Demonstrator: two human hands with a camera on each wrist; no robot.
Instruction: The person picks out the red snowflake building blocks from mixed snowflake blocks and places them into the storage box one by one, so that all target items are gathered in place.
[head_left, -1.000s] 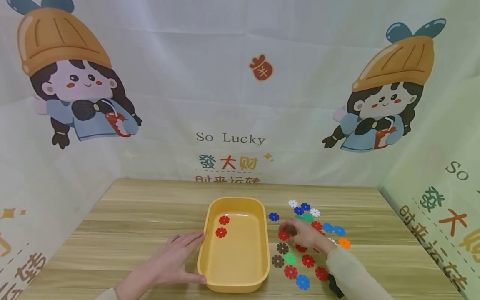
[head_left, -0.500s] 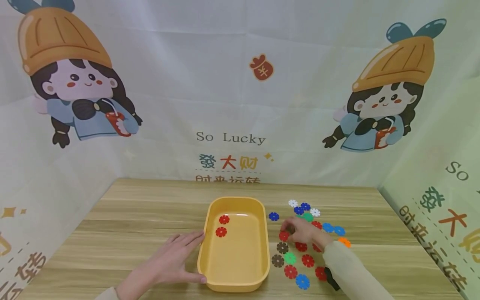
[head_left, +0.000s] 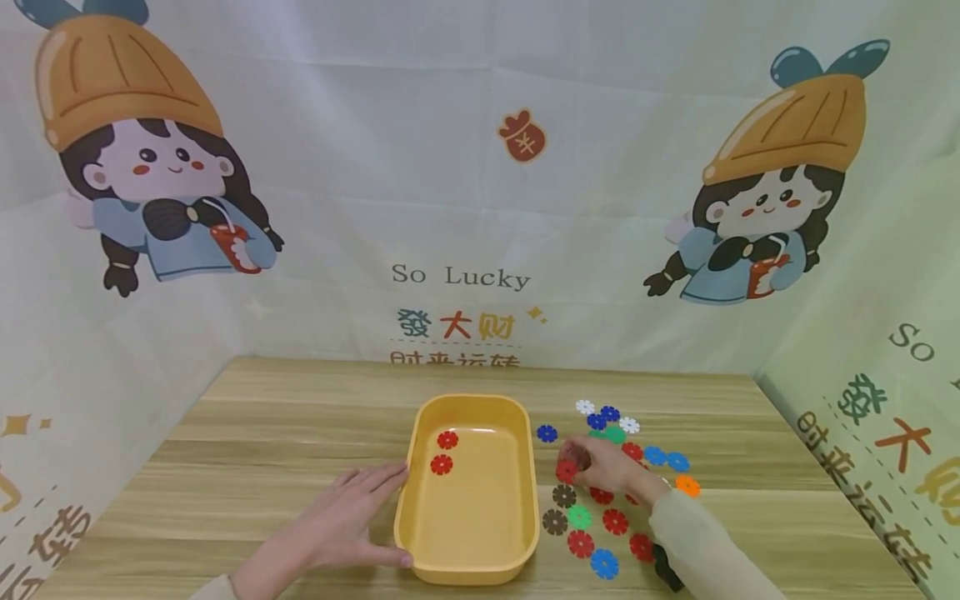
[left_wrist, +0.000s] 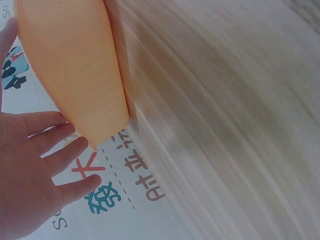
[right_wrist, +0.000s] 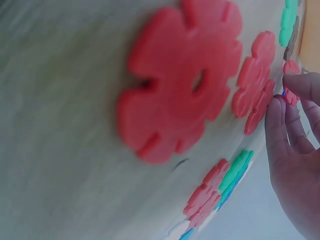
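My left hand [head_left: 348, 517] lies along the left side of a yellow plastic tray [head_left: 405, 517], fingers straight and spread, thumb at its near corner. In the left wrist view, fingertips touch the rim of the tray [left_wrist: 75, 65]. Two red snowflake discs [head_left: 442, 464] lie inside it. To the tray's right, my right hand [head_left: 603, 465] pinches another red snowflake disc [head_left: 566, 472] between thumb and fingers. The right wrist view shows this pinched disc [right_wrist: 291, 82] partly covered by the thumb.
Several more notched discs are scattered on the wooden table [head_left: 262, 433] right of the tray, including a brown disc [head_left: 564, 496], a green disc [head_left: 579, 517], a blue disc [head_left: 604, 564] and an orange disc [head_left: 687, 486]. A printed cloth [head_left: 480, 208] hangs behind.
My right fingers have drawn together on the red disc, with the hand shifting only slightly. My left hand, the tray and its two discs stay in place.
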